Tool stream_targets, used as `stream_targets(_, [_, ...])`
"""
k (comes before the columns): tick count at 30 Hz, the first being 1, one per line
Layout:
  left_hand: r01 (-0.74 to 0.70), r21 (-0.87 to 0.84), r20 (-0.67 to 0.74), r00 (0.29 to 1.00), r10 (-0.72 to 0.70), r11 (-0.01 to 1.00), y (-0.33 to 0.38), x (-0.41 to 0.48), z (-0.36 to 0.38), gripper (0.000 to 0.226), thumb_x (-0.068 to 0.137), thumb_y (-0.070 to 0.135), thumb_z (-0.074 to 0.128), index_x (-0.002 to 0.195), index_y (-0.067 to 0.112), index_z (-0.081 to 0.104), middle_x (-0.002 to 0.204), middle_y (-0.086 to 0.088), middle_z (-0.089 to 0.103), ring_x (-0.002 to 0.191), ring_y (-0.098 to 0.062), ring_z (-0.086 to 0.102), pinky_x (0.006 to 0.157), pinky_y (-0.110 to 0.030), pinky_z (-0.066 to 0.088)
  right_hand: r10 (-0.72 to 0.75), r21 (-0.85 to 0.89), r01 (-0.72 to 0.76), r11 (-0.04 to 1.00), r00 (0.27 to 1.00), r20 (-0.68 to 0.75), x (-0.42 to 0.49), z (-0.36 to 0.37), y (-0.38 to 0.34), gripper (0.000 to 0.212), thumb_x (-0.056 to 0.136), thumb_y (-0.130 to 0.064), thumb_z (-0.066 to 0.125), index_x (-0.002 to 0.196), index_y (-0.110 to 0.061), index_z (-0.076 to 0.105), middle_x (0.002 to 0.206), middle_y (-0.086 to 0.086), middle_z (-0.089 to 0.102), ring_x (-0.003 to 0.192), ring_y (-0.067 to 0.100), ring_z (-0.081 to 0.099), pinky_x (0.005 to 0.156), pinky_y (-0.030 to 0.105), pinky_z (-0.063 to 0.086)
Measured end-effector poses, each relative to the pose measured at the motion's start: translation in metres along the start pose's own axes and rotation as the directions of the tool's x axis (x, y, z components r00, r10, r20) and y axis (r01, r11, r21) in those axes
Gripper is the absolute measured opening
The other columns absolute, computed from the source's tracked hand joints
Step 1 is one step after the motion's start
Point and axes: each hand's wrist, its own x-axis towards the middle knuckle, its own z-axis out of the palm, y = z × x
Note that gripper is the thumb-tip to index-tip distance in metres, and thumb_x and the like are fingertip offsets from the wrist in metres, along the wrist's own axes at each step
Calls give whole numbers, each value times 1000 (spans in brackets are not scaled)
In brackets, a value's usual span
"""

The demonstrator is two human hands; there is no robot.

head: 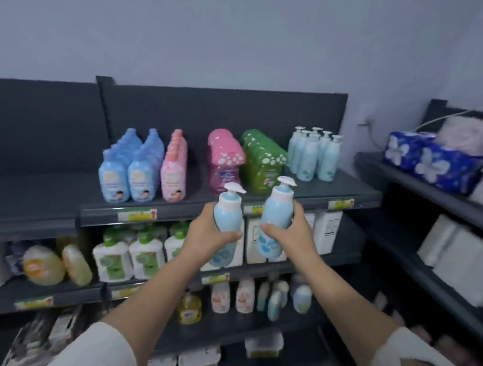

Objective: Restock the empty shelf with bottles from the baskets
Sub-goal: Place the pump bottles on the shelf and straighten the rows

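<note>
Both forearms reach toward the top shelf (230, 204), most of it already stocked.

My left hand (209, 235) is clenched round one pale-blue pump bottle (227, 212), my right hand (291, 230) round another (277, 211), both just before the shelf's front edge; bare space remains right of the matching pump bottles (315, 155). No baskets in sight.
</note>
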Motion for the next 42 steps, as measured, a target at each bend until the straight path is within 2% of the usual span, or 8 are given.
stream_targets(6, [-149, -44, 90, 984, 152, 988, 59, 62, 78, 73, 70, 27, 79, 131, 22, 38, 113, -2, 55, 102, -23, 56, 87, -41, 51, -49, -58, 38, 998, 980, -194, 55, -87, 15, 67, 71, -17, 81, 127, -22, 45, 116, 0, 58, 103, 18, 57, 86, 32, 46])
stream_targets(11, [-207, -80, 118, 969, 216, 975, 80, 124, 131, 70, 69, 26, 80, 127, 23, 41, 109, 0, 57, 101, -22, 56, 86, -37, 49, -13, -22, 8, 1000, 969, -245, 103, -131, 33, 70, 72, -18, 80, 130, -32, 43, 114, -6, 59, 104, 14, 59, 92, 38, 50])
stream_targets(16, [-221, -152, 98, 967, 237, 963, 99, 181, 178, 69, 70, 26, 79, 127, 25, 40, 114, 0, 56, 104, -23, 57, 90, -43, 50, -22, -3, 22, 1000, 959, -284, 148, -162, 46, 62, 74, -10, 78, 121, -32, 45, 111, -7, 59, 97, 5, 59, 78, 23, 49])
stream_targets(19, [-226, -147, 73, 968, 238, 963, 106, 208, 204, 71, 70, 27, 79, 128, 25, 39, 117, -1, 56, 106, -24, 56, 91, -45, 49, -8, 24, 16, 1000, 961, -278, 180, -180, 58, 62, 73, -7, 79, 118, -31, 43, 111, -7, 58, 96, 4, 58, 78, 22, 46])
stream_targets(27, [-155, -89, -101, 984, 146, 984, 104, 268, 262, 74, 69, 30, 79, 130, 22, 38, 122, -5, 54, 107, -24, 55, 89, -44, 49, 13, -15, -15, 1000, 996, -88, 281, -208, 95, 58, 74, -10, 79, 118, -24, 43, 118, -2, 58, 108, 16, 59, 96, 41, 49])
stream_targets(33, [-95, -17, -172, 981, 91, 995, 92, 293, 294, 76, 66, 37, 81, 129, 19, 40, 121, -6, 52, 111, -26, 53, 91, -46, 48, 20, -37, -18, 999, 998, 61, 331, -207, 131, 63, 72, -11, 80, 120, -27, 42, 125, 0, 57, 112, 16, 58, 98, 43, 48])
stream_targets(38, [-106, -22, -81, 991, 103, 994, 88, 305, 292, 78, 68, 31, 81, 131, 17, 37, 125, -7, 48, 114, -24, 49, 94, -45, 46, -8, -9, 10, 1000, 988, 154, 346, -213, 144, 67, 74, -13, 79, 124, -33, 39, 121, -6, 57, 113, 14, 57, 97, 38, 48])
stream_targets(42, [-79, -123, 75, 993, 89, 989, 79, 300, 277, 83, 74, 12, 76, 140, 24, 27, 125, 1, 47, 114, -17, 48, 93, -33, 43, -27, -41, 31, 999, 993, 113, 341, -209, 157, 76, 70, -17, 83, 131, -30, 38, 119, -9, 55, 111, 11, 56, 96, 34, 47])
